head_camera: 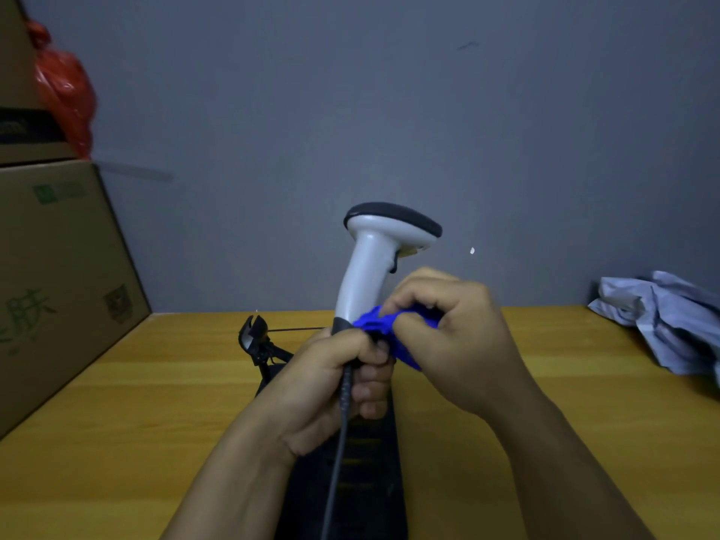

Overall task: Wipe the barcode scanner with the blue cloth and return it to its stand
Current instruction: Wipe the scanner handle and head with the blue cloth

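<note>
Your left hand (331, 383) is clenched around the dark base of the pale grey, pistol-shaped plastic barcode scanner (374, 263), fingers wrapped over the point where the black cable (339, 442) leaves the grip. The scanner stands upright above the table, its dark-capped head at the top and angled toward the right. The cable runs down from your fist toward the bottom edge of the view.

Your right hand (448, 337) grasps the crumpled bright blue cloth (383, 325) between thumb and fingers. The cloth is pressed against the lower right side of the scanner handle, just above your left hand and touching it.

The black scanner stand (255, 337) sits on the yellow wooden table (156, 403), just left of your left hand. Its open cradle faces upward and holds nothing. A long dark flat object lies on the table below your hands; what it is cannot be determined.

At the left edge of the table stand stacked brown cardboard boxes (58, 267), with a red plastic bag (66, 87) on top of them. A bundle of pale blue-grey fabric (662, 317) lies at the far right of the table, well apart from both hands. A plain grey wall (350, 111) is behind the table.
</note>
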